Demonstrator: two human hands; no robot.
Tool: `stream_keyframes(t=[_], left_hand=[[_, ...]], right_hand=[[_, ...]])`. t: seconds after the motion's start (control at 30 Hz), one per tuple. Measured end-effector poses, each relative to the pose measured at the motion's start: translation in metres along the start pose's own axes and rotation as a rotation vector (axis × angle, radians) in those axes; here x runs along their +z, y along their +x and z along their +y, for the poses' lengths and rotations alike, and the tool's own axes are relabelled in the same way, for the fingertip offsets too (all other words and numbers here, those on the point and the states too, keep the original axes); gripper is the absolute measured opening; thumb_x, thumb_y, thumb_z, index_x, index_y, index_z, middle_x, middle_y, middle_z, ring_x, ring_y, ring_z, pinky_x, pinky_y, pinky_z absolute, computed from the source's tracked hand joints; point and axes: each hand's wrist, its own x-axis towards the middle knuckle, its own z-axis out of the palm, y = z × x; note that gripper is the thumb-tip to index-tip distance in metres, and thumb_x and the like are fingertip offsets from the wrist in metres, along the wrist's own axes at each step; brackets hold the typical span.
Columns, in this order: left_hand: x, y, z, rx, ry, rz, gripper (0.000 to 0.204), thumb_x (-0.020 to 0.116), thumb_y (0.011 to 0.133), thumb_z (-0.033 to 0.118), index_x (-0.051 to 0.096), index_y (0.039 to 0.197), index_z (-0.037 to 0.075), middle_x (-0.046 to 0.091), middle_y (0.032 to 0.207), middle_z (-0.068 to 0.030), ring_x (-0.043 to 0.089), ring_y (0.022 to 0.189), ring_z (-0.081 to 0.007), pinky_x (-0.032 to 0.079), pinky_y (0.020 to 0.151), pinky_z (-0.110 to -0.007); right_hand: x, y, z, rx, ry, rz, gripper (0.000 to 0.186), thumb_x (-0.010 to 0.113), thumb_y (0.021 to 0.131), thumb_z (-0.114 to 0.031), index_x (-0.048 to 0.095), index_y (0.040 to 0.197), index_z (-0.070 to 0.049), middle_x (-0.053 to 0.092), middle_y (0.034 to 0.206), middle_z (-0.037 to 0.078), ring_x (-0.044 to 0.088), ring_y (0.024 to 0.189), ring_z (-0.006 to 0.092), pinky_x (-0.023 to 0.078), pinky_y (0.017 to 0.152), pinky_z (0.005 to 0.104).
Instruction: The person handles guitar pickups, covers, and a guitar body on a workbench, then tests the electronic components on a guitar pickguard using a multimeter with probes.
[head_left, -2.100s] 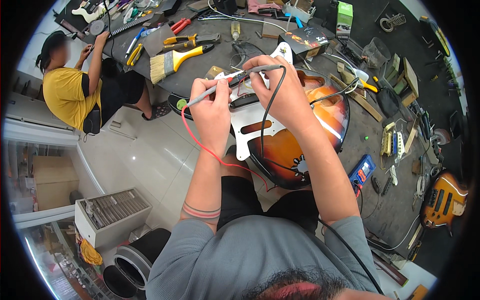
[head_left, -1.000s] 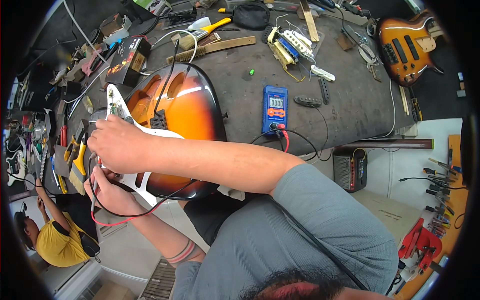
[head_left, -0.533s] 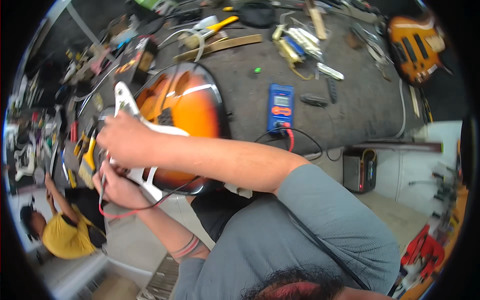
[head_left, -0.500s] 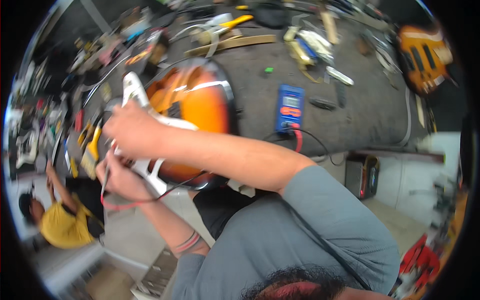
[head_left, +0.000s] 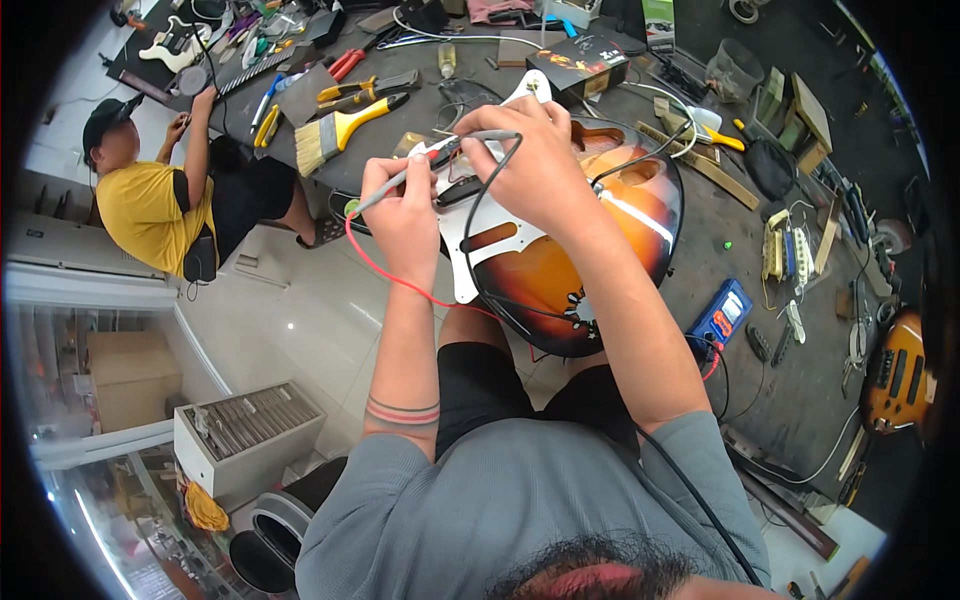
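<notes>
My left hand (head_left: 405,215) is closed on a grey test probe (head_left: 388,189) with a red lead. A second grey test probe (head_left: 490,135), this one on a black lead, is pinched in my right hand (head_left: 535,170). The probe tips come close together over a white pickguard (head_left: 462,270) with dark pickups; exact contact is too small to tell. Under the pickguard lies a sunburst electric guitar body (head_left: 625,255) with open cavities, resting at the bench edge above my lap. To the right is a blue multimeter (head_left: 722,316) with leads plugged in.
A yellow-handled brush (head_left: 345,130), pliers (head_left: 368,92) and a dark box (head_left: 578,65) lie beyond my hands. Several loose pickups (head_left: 790,250) sit right of the guitar, and another guitar body (head_left: 893,375) at far right. A person in yellow (head_left: 155,215) works at the left.
My view has swung round, so the bench, guitar and multimeter sit differently in the picture. Both hands stay over the pickguard, and the probes now show clearly.
</notes>
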Motion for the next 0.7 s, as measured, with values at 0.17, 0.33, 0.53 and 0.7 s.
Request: stream_keyframes(t=[0.17, 0.33, 0.53, 0.7], left_hand=[[0.0015, -0.0004, -0.0007, -0.022, -0.010, -0.014, 0.018, 0.070, 0.105, 0.011, 0.057, 0.095, 0.002, 0.069, 0.080, -0.0065, 0.062, 0.067, -0.0086, 0.050, 0.062, -0.023], [-0.0003, -0.0012, -0.0011, -0.019, -0.055, 0.000, 0.017, 0.068, 0.107, 0.012, 0.056, 0.098, 0.003, 0.070, 0.082, -0.0076, 0.064, 0.070, -0.0091, 0.050, 0.064, -0.023], [-0.0031, -0.0016, -0.0013, -0.040, -0.067, -0.004, 0.017, 0.067, 0.107, 0.012, 0.056, 0.098, 0.002, 0.069, 0.083, -0.0075, 0.064, 0.071, -0.0094, 0.051, 0.065, -0.024], [-0.0029, -0.0024, -0.0021, -0.020, -0.064, -0.015, 0.018, 0.068, 0.107, 0.014, 0.057, 0.098, 0.003, 0.071, 0.084, -0.0071, 0.064, 0.071, -0.0088, 0.051, 0.064, -0.023]], right_hand=[[-0.0044, 0.0012, 0.0007, 0.023, 0.014, -0.023, 0.012, 0.071, 0.096, -0.020, 0.073, 0.107, -0.014, 0.074, 0.101, 0.002, 0.063, 0.114, 0.0250, 0.033, 0.115, 0.0506], [-0.0090, 0.0020, 0.0000, 0.007, 0.011, -0.005, 0.010, 0.070, 0.097, -0.019, 0.071, 0.106, -0.014, 0.074, 0.100, 0.002, 0.066, 0.108, 0.0239, 0.035, 0.114, 0.0490], [-0.0078, 0.0012, -0.0002, 0.001, 0.037, 0.004, 0.011, 0.071, 0.096, -0.019, 0.071, 0.107, -0.014, 0.074, 0.099, 0.002, 0.067, 0.106, 0.0231, 0.036, 0.113, 0.0466], [-0.0088, -0.0006, 0.0000, -0.022, 0.019, -0.003, 0.014, 0.072, 0.096, -0.018, 0.073, 0.109, -0.014, 0.074, 0.098, 0.002, 0.067, 0.105, 0.0225, 0.037, 0.113, 0.0458]])
